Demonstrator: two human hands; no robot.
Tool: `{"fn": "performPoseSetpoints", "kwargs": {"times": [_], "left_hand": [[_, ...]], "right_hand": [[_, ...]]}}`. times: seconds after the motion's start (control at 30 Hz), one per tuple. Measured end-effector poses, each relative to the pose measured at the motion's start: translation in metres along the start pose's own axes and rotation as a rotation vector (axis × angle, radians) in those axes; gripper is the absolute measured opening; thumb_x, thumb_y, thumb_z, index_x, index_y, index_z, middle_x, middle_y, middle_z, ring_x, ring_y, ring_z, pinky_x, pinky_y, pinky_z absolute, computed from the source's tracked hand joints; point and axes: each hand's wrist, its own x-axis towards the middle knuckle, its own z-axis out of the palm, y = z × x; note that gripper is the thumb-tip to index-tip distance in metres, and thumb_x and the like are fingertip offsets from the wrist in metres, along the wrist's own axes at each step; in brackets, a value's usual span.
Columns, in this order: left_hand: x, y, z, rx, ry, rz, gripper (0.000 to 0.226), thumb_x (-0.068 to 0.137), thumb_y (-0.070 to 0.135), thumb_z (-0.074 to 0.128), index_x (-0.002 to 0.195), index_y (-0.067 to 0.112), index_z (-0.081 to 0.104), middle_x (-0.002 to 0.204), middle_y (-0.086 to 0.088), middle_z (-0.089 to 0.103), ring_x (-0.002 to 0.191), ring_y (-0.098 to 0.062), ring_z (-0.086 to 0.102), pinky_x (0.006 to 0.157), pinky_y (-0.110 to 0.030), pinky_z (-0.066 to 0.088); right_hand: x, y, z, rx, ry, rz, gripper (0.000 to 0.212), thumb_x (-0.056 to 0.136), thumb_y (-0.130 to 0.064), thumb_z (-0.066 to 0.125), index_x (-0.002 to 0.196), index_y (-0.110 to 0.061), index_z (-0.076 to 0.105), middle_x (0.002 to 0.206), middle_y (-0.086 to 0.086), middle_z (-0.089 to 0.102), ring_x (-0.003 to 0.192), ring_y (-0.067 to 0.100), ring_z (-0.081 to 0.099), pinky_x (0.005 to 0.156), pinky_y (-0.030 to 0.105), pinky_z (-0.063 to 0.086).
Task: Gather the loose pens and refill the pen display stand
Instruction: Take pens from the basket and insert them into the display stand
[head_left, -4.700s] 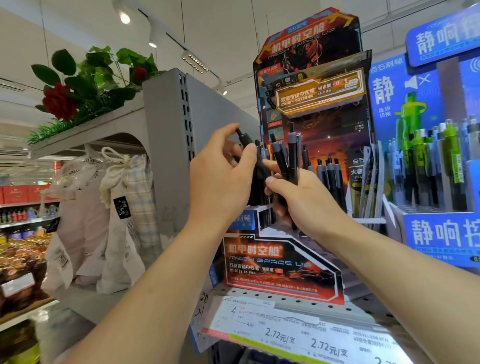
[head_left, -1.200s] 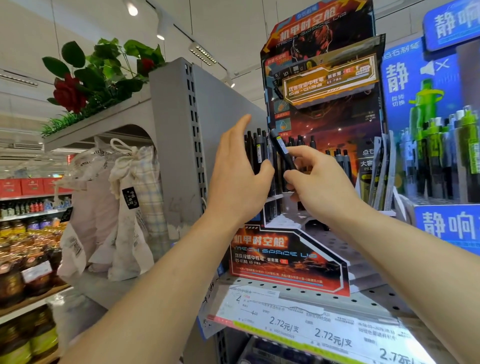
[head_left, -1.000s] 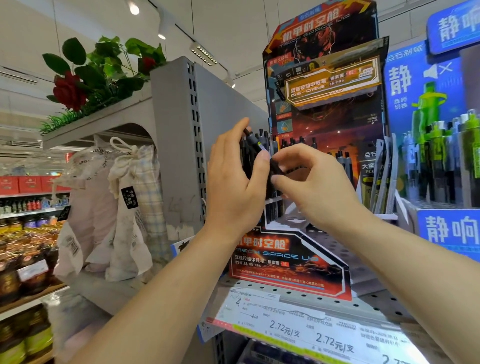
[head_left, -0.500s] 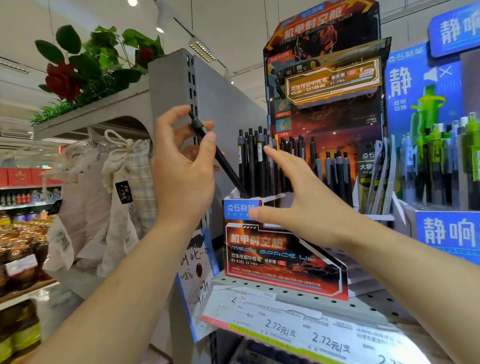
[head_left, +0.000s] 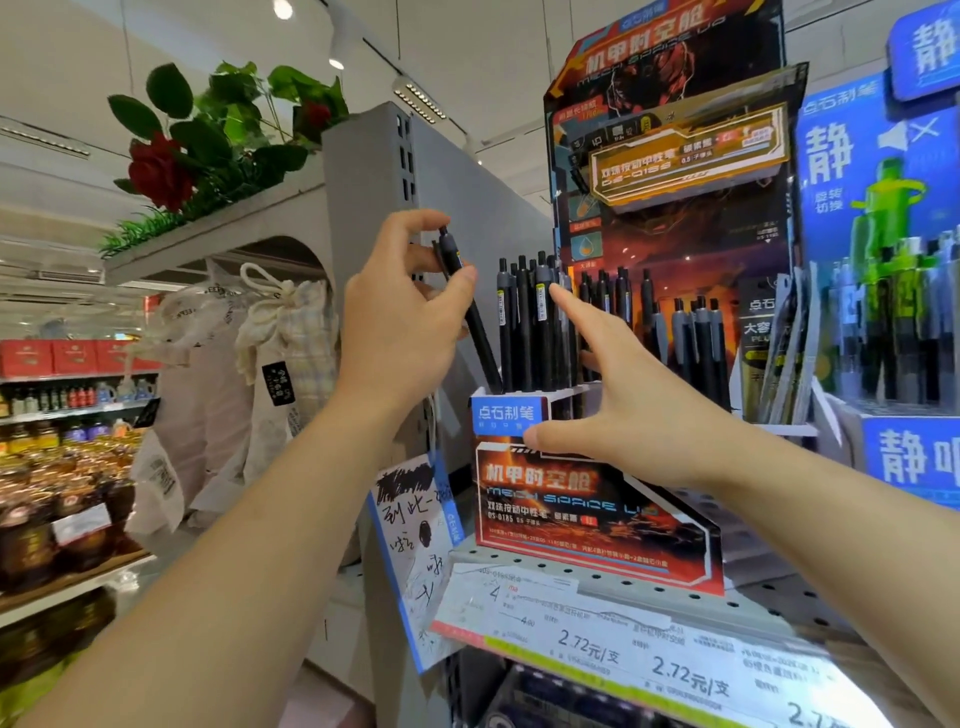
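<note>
Here, I log my left hand pinching a slim black plastic pen, tilted, its lower end at the front-left slot of the red-and-black cardboard pen display stand. My right hand is spread, fingers straight, thumb on the stand's blue label, forefinger touching the upright row of black pens. The stand sits on a grey perforated metal shelf.

hands: 2 | display stand: 1 | held pen: 1 (tilted)
</note>
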Motion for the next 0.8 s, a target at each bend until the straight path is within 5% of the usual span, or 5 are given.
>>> {"fn": "performPoseSetpoints", "kwargs": {"times": [0.1,0.2,0.4,0.67,0.8], "left_hand": [[-0.001,0.002,0.006,0.203,-0.152,0.065,0.038,0.093,0.028,0.068,0.126,0.036,0.050,0.092,0.011,0.062,0.073,-0.011,0.067,0.069,-0.026,0.059],[-0.010,0.000,0.012,0.239,-0.122,0.125,0.037,0.095,0.025,0.065,0.129,0.029,0.052,0.080,0.005,0.060,0.072,-0.009,0.060,0.066,-0.014,0.045],[-0.007,-0.007,0.013,0.247,-0.107,0.111,0.039,0.093,0.027,0.067,0.128,0.033,0.051,0.079,0.008,0.059,0.078,0.000,0.058,0.062,-0.005,0.042],[-0.003,-0.010,0.013,0.370,-0.240,0.128,0.048,0.092,0.032,0.068,0.133,0.037,0.043,0.071,0.008,0.060,0.078,0.006,0.057,0.051,-0.010,0.037],[-0.004,-0.008,0.016,0.381,-0.259,0.112,0.055,0.093,0.031,0.067,0.139,0.038,0.039,0.070,0.007,0.060,0.064,-0.005,0.059,0.052,-0.009,0.036]], "right_hand": [[0.001,0.001,0.001,0.009,0.007,-0.012,0.114,0.078,-0.041,0.084,0.152,-0.061,-0.001,0.163,-0.032,0.000,0.142,0.001,0.022,0.090,0.022,0.044],[0.001,0.002,0.001,0.005,0.013,-0.018,0.116,0.077,-0.041,0.085,0.152,-0.060,-0.002,0.163,-0.032,-0.002,0.151,0.008,0.019,0.099,0.026,0.037],[0.002,0.006,0.002,-0.001,0.015,-0.023,0.115,0.077,-0.042,0.085,0.150,-0.063,-0.002,0.162,-0.034,-0.003,0.149,0.006,0.021,0.084,0.016,0.038],[0.002,0.010,0.002,-0.016,0.032,-0.027,0.116,0.077,-0.041,0.085,0.152,-0.061,-0.002,0.162,-0.034,0.000,0.146,0.003,0.021,0.076,0.010,0.036],[0.003,0.009,0.002,0.005,0.043,-0.026,0.115,0.077,-0.042,0.085,0.151,-0.061,-0.001,0.160,-0.036,0.004,0.137,-0.004,0.021,0.082,0.011,0.037]]}}
